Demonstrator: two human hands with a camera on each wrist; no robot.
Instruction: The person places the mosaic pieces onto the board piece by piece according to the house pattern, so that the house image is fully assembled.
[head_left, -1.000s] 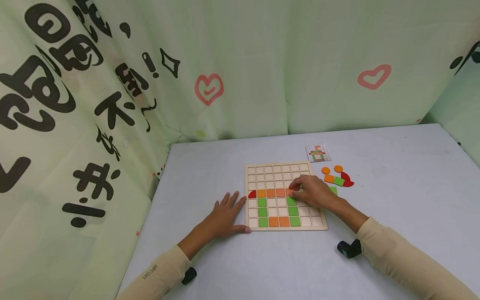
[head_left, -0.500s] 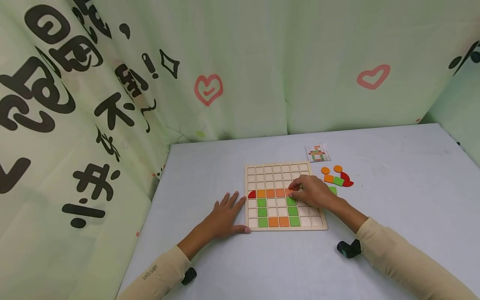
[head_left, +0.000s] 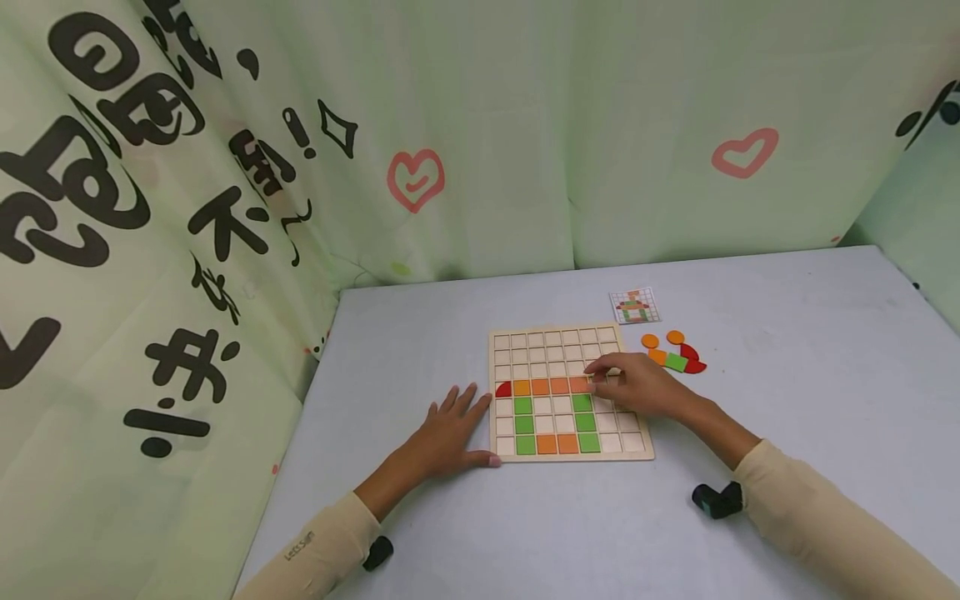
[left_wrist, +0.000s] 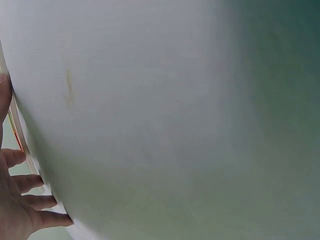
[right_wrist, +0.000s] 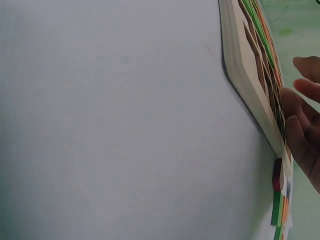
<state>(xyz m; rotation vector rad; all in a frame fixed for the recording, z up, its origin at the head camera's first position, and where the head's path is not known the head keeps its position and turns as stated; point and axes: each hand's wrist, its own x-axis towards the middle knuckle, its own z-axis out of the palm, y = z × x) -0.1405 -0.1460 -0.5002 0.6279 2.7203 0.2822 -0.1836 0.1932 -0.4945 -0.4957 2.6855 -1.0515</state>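
While the left hand [head_left: 441, 443] lies spread at the left edge of the wooden board [head_left: 557, 354], the right hand [head_left: 643, 385] is over the board's right part. The right thumb and first finger are a little apart, next to the last orange square in a row on the board. I can't tell if they touch it. That row has a red piece [head_left: 503, 389] at the board's left side, then four orange squares [head_left: 541, 387]. Below it on the board are two green lines [head_left: 525, 423] of three squares each. Two more orange squares [head_left: 557, 444] sit between them by the board's near edge. Past the board's far right corner is a little picture card [head_left: 635, 306]. To the right of the board are two orange circles [head_left: 663, 339], an orange square, a green square [head_left: 676, 362] and two red pieces [head_left: 693, 361]. A white table [head_left: 420, 333] is under the board.
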